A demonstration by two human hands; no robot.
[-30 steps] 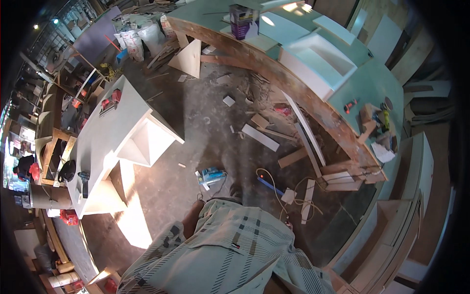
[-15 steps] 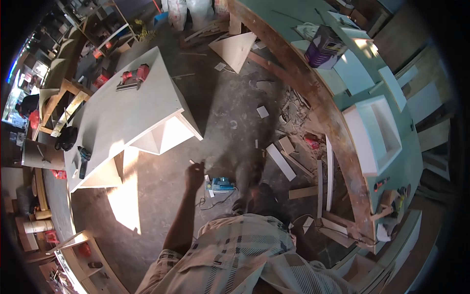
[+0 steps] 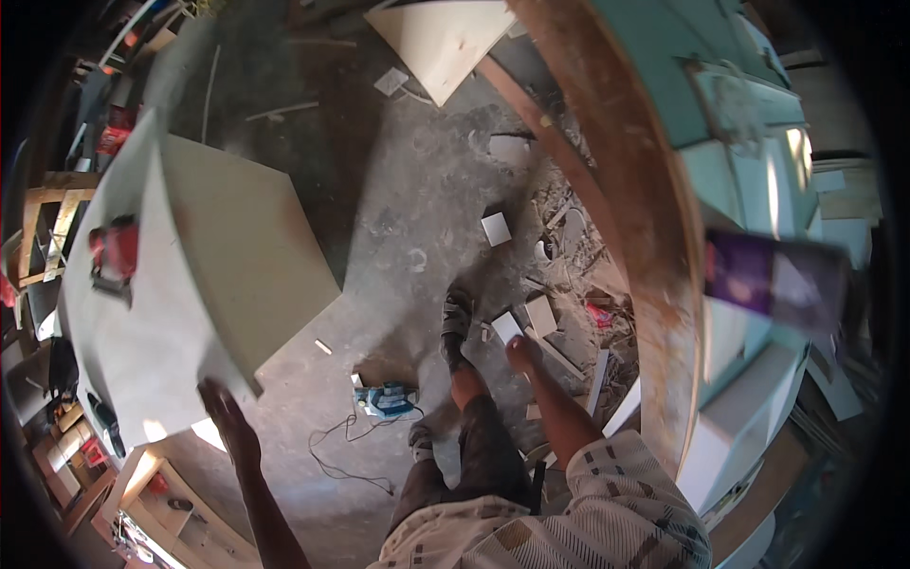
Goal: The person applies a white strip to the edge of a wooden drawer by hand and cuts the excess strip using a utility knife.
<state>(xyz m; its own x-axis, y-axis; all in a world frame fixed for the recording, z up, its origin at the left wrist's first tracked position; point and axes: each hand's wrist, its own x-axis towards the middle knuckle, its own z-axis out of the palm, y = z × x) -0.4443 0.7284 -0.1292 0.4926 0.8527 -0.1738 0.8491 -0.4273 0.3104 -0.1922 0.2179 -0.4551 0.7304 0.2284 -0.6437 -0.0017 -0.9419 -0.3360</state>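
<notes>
My left hand (image 3: 226,415) has its fingers stretched out at the near corner of the pale wooden cabinet (image 3: 123,322), overlapping its edge; I cannot tell if they touch. A red power tool (image 3: 116,248) sits on that cabinet. My right hand (image 3: 522,355) hangs with curled fingers over floor offcuts, in front of a small white piece (image 3: 504,325); whether it holds anything is unclear. A blue power tool (image 3: 387,398) with a trailing cord lies on the floor between my left hand and my feet.
A long worktable with a rough wooden edge (image 3: 654,322) runs along my right, bearing pale panels and a purple box (image 3: 768,275). A triangular panel (image 3: 441,38) is ahead. Wood scraps (image 3: 559,218) litter the floor under the table edge. A small open cabinet (image 3: 171,512) is lower left.
I have moved forward: the cabinet and table edge are closer. My left hand has reached the cabinet's corner, and my right hand has come into view over the floor.
</notes>
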